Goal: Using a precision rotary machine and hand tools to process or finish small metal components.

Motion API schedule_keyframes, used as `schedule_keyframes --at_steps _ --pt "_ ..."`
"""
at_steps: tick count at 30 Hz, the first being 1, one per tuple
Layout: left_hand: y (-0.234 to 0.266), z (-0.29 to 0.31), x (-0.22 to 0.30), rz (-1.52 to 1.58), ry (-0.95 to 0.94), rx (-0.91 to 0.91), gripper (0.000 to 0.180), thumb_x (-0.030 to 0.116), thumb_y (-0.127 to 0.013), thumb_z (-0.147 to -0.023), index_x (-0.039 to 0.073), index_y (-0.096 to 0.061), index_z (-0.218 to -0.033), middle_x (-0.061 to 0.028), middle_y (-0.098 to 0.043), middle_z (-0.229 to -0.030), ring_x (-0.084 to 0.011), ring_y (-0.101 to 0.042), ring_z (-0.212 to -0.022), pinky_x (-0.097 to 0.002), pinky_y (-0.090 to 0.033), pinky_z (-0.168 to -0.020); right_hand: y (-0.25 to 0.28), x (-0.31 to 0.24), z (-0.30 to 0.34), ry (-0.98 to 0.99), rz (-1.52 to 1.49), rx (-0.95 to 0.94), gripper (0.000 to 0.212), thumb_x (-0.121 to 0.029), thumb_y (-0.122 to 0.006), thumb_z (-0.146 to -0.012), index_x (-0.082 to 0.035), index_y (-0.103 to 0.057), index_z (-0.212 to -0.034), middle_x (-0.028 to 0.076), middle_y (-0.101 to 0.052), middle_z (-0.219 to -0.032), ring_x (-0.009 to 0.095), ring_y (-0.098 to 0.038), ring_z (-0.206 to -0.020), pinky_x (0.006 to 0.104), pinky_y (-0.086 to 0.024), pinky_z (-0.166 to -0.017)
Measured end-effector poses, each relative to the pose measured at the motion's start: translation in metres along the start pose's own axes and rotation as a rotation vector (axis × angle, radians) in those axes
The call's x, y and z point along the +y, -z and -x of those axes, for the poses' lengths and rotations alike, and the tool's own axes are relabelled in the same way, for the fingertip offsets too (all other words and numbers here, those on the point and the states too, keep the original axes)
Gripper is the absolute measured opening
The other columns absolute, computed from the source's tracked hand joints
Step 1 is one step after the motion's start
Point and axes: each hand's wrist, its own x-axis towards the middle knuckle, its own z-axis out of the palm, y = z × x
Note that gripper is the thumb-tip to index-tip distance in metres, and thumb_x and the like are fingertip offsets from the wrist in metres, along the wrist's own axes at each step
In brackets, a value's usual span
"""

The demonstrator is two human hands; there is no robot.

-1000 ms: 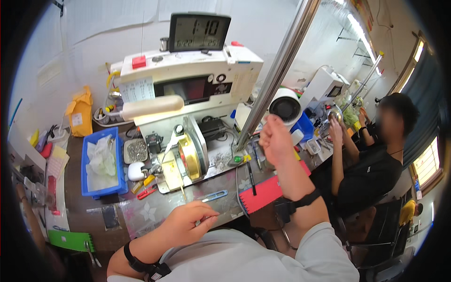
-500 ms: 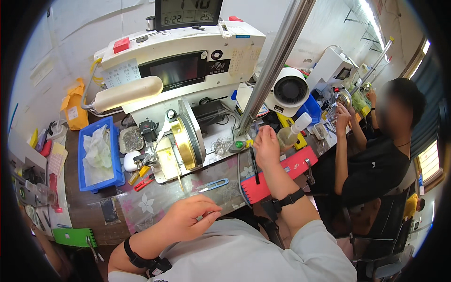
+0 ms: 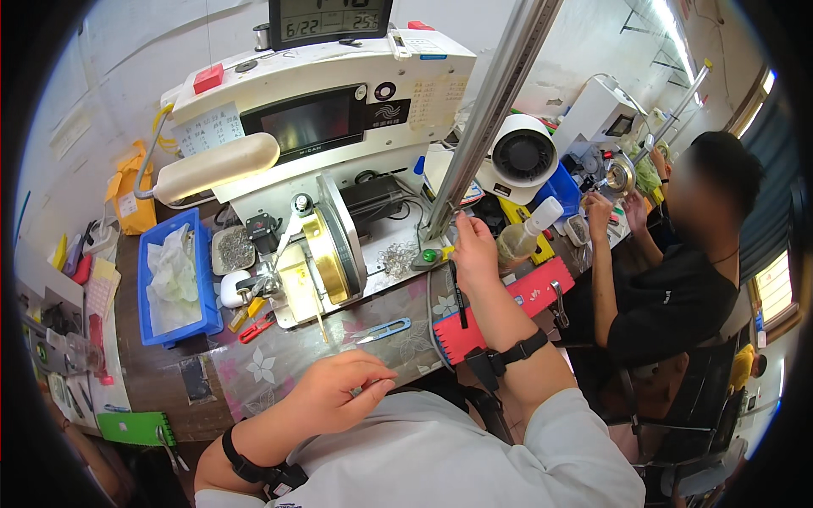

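Note:
My left hand is held low in front of my body, its thumb and index finger pinched together. Whatever lies between them is too small to make out. Raised farther out, my right hand is also closed in a pinch beside the slanted metal post, and its fingertips show nothing I can name. Below that wrist lie a red board and a black pen-like stick. Blue thread snips rest on the table between my hands and the machine, with its gold wheel.
At left stands a blue bin with crumpled plastic, near a dish of small metal bits. Red snips lie by the machine. A clear bottle and white fan stand right. A co-worker sits at far right.
My right hand has risen slightly and drawn a little to the left, still pinched. My left hand stays almost in place. The co-worker's hands have shifted at their machine.

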Motion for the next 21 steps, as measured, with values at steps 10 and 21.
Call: schedule_keyframes --at_steps 10,21 --pt "-0.001 -0.004 0.0 -0.043 0.014 -0.022 0.011 0.004 -0.068 -0.082 0.001 -0.068 -0.092 -0.0095 -0.066 -0.086 -0.0212 -0.062 -0.073 -0.0296 -0.048 -0.06 0.0 -0.01 0.007 -0.321 -0.245 -0.163 0.02 -0.03 -0.061 -0.094 -0.013 -0.051 -0.09 -0.007 -0.032 -0.06 0.007 -0.031 -0.048 0.0231 -0.025 -0.045" --pt "-0.021 -0.028 -0.019 -0.512 0.183 0.241 0.022 0.016 -0.06 -0.091 0.0 -0.063 -0.106 -0.013 -0.066 -0.091 -0.0229 -0.062 -0.079 -0.03 -0.05 -0.071 -0.012 -0.01 0.13 0.139 0.967 -0.679 0.023 -0.027 -0.061 -0.09 -0.004 -0.063 -0.091 0.015 -0.065 -0.081 0.029 -0.064 -0.074 0.0384 -0.049 -0.066"
